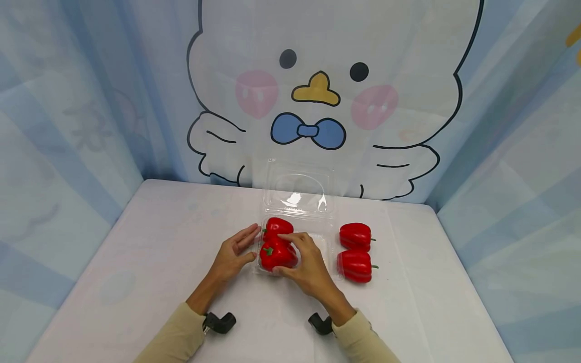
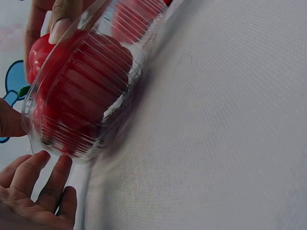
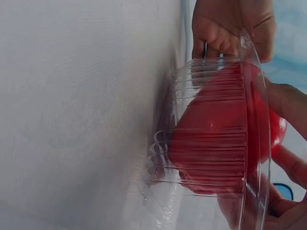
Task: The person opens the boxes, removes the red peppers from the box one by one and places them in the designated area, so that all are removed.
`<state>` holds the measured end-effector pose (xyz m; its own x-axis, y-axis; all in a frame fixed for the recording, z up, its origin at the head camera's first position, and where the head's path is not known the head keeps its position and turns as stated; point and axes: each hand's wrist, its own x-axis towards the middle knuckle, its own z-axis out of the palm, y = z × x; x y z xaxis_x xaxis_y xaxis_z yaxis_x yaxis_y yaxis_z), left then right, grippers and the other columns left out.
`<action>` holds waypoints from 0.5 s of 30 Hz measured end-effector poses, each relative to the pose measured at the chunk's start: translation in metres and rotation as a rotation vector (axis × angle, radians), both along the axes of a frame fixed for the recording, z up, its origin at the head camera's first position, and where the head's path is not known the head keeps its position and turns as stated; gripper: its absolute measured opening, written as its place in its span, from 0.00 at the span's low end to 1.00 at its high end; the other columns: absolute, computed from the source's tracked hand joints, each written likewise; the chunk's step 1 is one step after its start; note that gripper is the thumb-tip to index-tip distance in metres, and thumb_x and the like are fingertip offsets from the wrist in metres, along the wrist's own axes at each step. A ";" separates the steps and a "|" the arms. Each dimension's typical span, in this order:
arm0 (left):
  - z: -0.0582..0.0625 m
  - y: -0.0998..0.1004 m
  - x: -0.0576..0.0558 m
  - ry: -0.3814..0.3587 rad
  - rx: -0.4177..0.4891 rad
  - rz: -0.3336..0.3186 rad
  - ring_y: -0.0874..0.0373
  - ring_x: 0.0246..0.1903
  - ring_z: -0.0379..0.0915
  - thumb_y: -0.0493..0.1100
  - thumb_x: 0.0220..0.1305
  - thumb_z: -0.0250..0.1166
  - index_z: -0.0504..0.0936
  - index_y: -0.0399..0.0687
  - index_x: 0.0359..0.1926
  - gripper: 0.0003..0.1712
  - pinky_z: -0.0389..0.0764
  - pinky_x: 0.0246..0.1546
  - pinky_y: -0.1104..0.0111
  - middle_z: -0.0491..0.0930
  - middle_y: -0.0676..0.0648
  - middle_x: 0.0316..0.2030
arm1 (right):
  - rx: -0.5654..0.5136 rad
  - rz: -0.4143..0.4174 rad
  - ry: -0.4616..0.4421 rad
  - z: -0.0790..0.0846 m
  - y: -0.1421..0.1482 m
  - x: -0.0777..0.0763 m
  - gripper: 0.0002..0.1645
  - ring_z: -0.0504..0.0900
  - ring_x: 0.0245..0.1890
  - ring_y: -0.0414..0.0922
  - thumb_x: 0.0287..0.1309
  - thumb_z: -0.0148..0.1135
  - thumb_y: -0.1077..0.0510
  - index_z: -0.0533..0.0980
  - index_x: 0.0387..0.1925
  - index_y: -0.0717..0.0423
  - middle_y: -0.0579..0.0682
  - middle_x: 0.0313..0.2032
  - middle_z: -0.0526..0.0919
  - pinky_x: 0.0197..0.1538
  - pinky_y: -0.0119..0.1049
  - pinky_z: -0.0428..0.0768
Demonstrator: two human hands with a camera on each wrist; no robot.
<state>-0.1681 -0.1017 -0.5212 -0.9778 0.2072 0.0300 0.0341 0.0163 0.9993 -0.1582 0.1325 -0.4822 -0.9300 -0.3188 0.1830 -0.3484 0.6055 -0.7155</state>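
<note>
Sitting gripped in the right hand [image 1: 309, 264], one pepper [image 1: 276, 254] apparently touches the container [image 1: 310, 219].

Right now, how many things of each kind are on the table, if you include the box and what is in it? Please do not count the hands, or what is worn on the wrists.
Red peppers: 4
Clear plastic box: 1
Total: 5

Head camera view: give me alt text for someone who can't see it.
A right hand grips a red pepper in an open clear container, with another pepper behind it; the left hand is at the container's left. Two more peppers lie right of it on a white table.
</note>
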 end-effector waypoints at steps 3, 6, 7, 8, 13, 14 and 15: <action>-0.001 0.000 -0.001 -0.003 0.001 0.002 0.44 0.78 0.65 0.27 0.68 0.61 0.60 0.45 0.83 0.44 0.70 0.71 0.73 0.67 0.45 0.79 | 0.014 -0.003 -0.002 0.000 -0.002 -0.001 0.46 0.77 0.66 0.51 0.49 0.86 0.54 0.76 0.70 0.42 0.49 0.60 0.79 0.68 0.54 0.84; -0.002 0.000 -0.001 -0.001 0.004 -0.002 0.45 0.79 0.65 0.27 0.68 0.61 0.60 0.45 0.83 0.44 0.71 0.71 0.72 0.66 0.46 0.79 | 0.015 -0.002 -0.021 0.003 -0.003 -0.001 0.46 0.77 0.66 0.52 0.49 0.85 0.55 0.76 0.71 0.45 0.51 0.59 0.78 0.67 0.55 0.84; -0.002 0.000 -0.002 -0.001 0.007 -0.003 0.45 0.78 0.65 0.27 0.68 0.61 0.60 0.45 0.83 0.44 0.70 0.72 0.71 0.67 0.46 0.79 | 0.016 -0.001 -0.029 0.004 -0.003 -0.001 0.46 0.77 0.65 0.52 0.50 0.85 0.55 0.76 0.71 0.45 0.51 0.59 0.78 0.68 0.55 0.84; -0.002 0.000 -0.002 0.002 0.007 -0.006 0.45 0.79 0.65 0.27 0.68 0.61 0.60 0.45 0.83 0.44 0.70 0.72 0.70 0.66 0.46 0.79 | 0.015 -0.001 -0.041 0.005 -0.003 -0.002 0.46 0.77 0.65 0.52 0.50 0.85 0.56 0.76 0.71 0.46 0.51 0.59 0.78 0.68 0.55 0.84; -0.001 0.000 -0.002 -0.010 0.001 -0.002 0.47 0.79 0.65 0.27 0.69 0.61 0.60 0.46 0.83 0.44 0.68 0.74 0.68 0.67 0.47 0.79 | -0.006 0.007 -0.082 0.007 -0.002 -0.003 0.45 0.77 0.64 0.51 0.50 0.85 0.55 0.76 0.70 0.46 0.50 0.57 0.77 0.66 0.53 0.85; -0.001 0.000 -0.002 -0.016 0.000 0.001 0.47 0.79 0.65 0.27 0.69 0.61 0.61 0.47 0.83 0.44 0.68 0.74 0.68 0.67 0.48 0.79 | -0.016 0.010 -0.087 0.007 -0.002 -0.003 0.45 0.77 0.63 0.51 0.50 0.85 0.56 0.76 0.70 0.46 0.50 0.57 0.77 0.66 0.53 0.86; -0.001 0.000 -0.001 -0.021 0.001 0.005 0.48 0.79 0.65 0.27 0.69 0.61 0.61 0.47 0.83 0.44 0.68 0.74 0.68 0.67 0.48 0.79 | -0.025 0.013 -0.091 0.007 -0.001 -0.004 0.45 0.77 0.63 0.51 0.50 0.85 0.56 0.76 0.69 0.46 0.50 0.57 0.77 0.66 0.53 0.86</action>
